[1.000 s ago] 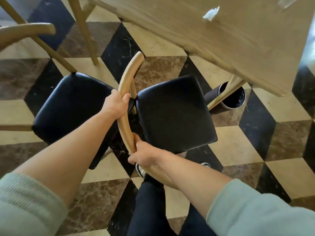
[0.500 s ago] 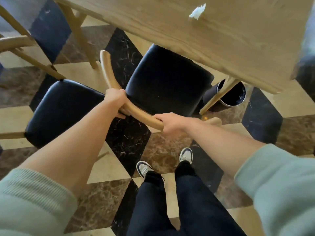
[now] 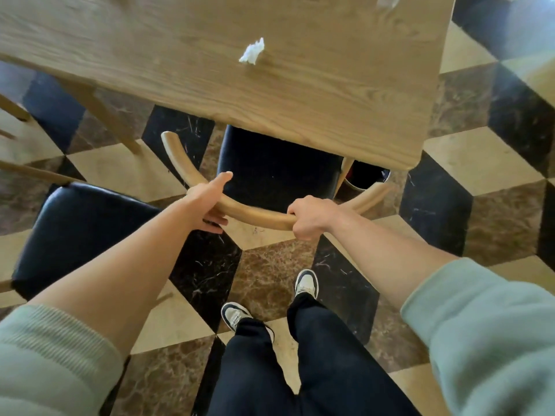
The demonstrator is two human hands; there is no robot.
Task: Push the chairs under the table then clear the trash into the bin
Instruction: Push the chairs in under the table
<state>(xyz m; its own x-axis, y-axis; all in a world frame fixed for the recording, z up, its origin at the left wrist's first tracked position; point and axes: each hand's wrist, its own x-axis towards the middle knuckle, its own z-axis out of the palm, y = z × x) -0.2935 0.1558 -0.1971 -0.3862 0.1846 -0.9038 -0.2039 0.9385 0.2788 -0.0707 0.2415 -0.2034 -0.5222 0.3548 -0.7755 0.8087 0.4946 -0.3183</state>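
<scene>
Chair (image 3: 270, 175) sits partly under table (image 3: 300, 109), left hand (image 3: 208, 205) and right hand (image 3: 306, 217) gripping its back; other chair (image 3: 84, 229) and tissue (image 3: 251, 51) remain.

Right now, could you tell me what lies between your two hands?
Only the chair's bare backrest runs from left hand to right hand, in the head view.

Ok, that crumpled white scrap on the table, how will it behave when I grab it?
The white scrap looks like thin crumpled tissue, so probably very light and floppy, squashing under a pinch. Lying ragged on the smooth wooden table, it likely won't roll, though a careless sweep could slide it off.
</scene>
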